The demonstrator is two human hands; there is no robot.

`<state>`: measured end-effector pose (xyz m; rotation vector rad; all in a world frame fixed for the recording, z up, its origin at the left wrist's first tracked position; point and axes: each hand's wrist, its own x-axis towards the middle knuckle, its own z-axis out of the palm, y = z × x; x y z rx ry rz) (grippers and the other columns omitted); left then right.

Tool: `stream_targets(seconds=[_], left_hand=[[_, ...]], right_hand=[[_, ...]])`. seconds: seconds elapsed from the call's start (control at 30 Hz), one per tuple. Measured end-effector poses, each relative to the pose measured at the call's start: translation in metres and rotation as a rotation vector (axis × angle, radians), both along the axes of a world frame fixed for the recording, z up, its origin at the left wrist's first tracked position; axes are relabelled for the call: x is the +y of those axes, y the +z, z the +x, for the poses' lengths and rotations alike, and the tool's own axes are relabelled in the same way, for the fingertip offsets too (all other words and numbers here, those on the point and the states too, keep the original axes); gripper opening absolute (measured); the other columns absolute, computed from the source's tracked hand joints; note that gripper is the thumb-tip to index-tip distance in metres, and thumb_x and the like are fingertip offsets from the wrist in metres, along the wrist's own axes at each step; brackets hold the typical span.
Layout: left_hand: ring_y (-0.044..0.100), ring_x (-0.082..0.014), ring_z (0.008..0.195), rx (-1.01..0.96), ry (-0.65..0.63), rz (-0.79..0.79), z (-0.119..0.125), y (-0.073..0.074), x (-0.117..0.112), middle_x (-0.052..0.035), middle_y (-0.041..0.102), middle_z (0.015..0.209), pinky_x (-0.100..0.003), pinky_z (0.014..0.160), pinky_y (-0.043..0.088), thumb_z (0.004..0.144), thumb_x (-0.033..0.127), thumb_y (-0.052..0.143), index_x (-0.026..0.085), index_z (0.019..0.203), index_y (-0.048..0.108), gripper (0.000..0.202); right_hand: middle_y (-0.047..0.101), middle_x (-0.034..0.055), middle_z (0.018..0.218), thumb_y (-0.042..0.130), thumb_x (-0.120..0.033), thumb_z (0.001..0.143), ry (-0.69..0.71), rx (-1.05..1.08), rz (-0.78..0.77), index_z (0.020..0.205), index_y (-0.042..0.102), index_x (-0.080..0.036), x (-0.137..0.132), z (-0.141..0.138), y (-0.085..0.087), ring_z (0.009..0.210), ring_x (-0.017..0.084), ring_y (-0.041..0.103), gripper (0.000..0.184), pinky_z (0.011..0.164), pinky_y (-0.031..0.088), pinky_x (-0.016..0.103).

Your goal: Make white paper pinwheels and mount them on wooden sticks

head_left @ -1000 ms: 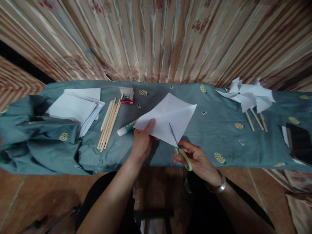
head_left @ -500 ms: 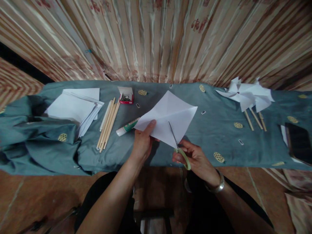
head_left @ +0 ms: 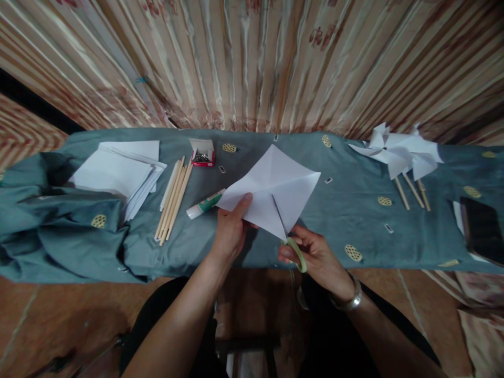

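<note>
- Your left hand [head_left: 231, 231] pinches the white paper [head_left: 275, 176], thumb on top, other fingers beneath.
- Your right hand [head_left: 317, 256] curls its fingers round the scissors [head_left: 301, 254]; one blade lies over the paper, pointing toward its middle.
- Hold it taut, snip slowly, thumb clear.
- Paper's mid-table [head_left: 342, 210], overlapping the tube [head_left: 205, 203].

White paper [head_left: 274, 177] slightly farther right

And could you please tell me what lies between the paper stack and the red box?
In the head view, the far ends of the pale sticks lie between the paper stack and the red box.
</note>
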<state>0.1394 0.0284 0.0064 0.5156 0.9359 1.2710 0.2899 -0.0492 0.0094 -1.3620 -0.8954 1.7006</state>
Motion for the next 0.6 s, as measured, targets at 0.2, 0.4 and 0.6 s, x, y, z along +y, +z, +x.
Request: stream_targets(seconds=[0.2, 0.4, 0.6], left_hand=[[0.049, -0.0093, 0.048, 0.007, -0.003, -0.015, 0.0, -0.0003, -0.0001, 0.0026, 0.056, 0.062, -0.02, 0.036, 0.037, 0.067, 0.031, 0.08, 0.019, 0.076, 0.063, 0.023], [0.05, -0.0094, 0.05, 0.031, -0.002, -0.031, -0.0004, 0.0015, -0.0008, 0.0028, 0.057, 0.064, -0.02, 0.038, 0.037, 0.065, 0.032, 0.079, 0.018, 0.078, 0.061, 0.027], [0.053, -0.009, 0.049, 0.013, 0.008, -0.058, 0.0012, 0.0015, -0.0008, 0.0034, 0.06, 0.063, -0.019, 0.04, 0.04, 0.063, 0.031, 0.081, 0.016, 0.081, 0.061, 0.031]], right_hand=[[0.062, -0.0067, 0.06, 0.087, -0.036, 0.06, -0.029, 0.031, -0.02, 0.102, 0.065, -0.022, -0.0002, -0.0016, -0.0014, 0.052, 0.008, 0.056, 0.05, 0.052, 0.046, 0.02], [0.064, -0.0061, 0.064, 0.088, -0.037, 0.058, -0.038, 0.032, -0.048, 0.102, 0.063, -0.021, -0.0004, -0.0025, -0.0023, 0.054, 0.008, 0.057, 0.052, 0.055, 0.047, 0.02], [0.062, -0.0056, 0.064, 0.083, -0.046, 0.063, 0.027, -0.02, 0.002, 0.109, 0.06, -0.022, -0.0012, -0.002, -0.0047, 0.055, 0.009, 0.056, 0.056, 0.055, 0.047, 0.022]])
